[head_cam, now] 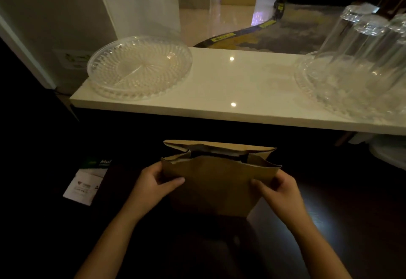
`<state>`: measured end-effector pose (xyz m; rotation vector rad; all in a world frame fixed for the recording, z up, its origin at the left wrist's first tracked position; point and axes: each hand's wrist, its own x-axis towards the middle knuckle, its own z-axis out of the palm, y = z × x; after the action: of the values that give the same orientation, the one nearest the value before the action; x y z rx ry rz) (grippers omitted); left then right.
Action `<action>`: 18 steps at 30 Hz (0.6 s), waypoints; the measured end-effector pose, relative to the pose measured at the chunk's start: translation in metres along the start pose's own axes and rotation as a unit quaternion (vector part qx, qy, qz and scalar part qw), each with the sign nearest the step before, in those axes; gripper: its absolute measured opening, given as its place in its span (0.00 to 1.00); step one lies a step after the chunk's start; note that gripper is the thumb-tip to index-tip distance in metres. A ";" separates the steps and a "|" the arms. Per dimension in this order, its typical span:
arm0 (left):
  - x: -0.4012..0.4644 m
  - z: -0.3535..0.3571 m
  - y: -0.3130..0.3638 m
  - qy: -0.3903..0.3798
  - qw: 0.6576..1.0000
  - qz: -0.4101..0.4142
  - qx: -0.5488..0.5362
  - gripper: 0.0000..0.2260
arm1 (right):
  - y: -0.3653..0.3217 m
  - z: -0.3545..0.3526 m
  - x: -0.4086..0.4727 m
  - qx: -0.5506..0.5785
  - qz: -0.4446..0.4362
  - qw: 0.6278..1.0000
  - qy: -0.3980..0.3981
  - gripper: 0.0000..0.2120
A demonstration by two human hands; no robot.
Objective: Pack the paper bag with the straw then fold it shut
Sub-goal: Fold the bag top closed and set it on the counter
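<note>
At lower centre of the frame, I am holding the paper bag (pixel 216 182) upright, its mouth gaping open. My left hand (pixel 153 183) is pinching its left edge; my right hand (pixel 278 187) is pinching its right edge. The straw is not discernible. Above, a white counter (pixel 230 85) is bearing a glass plate (pixel 139 68).

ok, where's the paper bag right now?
In the head view the paper bag stands low centre, mouth open, held at its sides by the left hand and right hand, on the dark surface below the white counter.
</note>
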<state>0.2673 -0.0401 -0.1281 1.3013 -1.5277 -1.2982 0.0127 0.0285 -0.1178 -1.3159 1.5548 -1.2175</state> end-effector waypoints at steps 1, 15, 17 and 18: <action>0.003 0.004 0.000 0.014 1.000 0.008 0.009 0.15 | 0.002 0.002 0.003 0.000 -0.006 1.000 0.015 0.16; 0.032 0.020 -0.025 0.011 0.999 -0.041 0.019 0.34 | 0.056 0.011 0.037 0.049 0.045 0.997 -0.041 0.37; 0.033 0.020 -0.024 -0.002 0.999 -0.039 0.005 0.27 | 0.063 0.016 0.039 0.026 0.054 0.998 -0.023 0.30; 0.035 0.019 -0.023 -0.011 1.000 -0.028 0.007 0.24 | 0.062 0.017 0.040 0.014 0.055 0.998 -0.014 0.26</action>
<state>0.2472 -0.0695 -0.1569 1.3507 -1.5274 -1.3427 0.0040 -0.0129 -0.1808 -1.2091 1.5636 -1.1446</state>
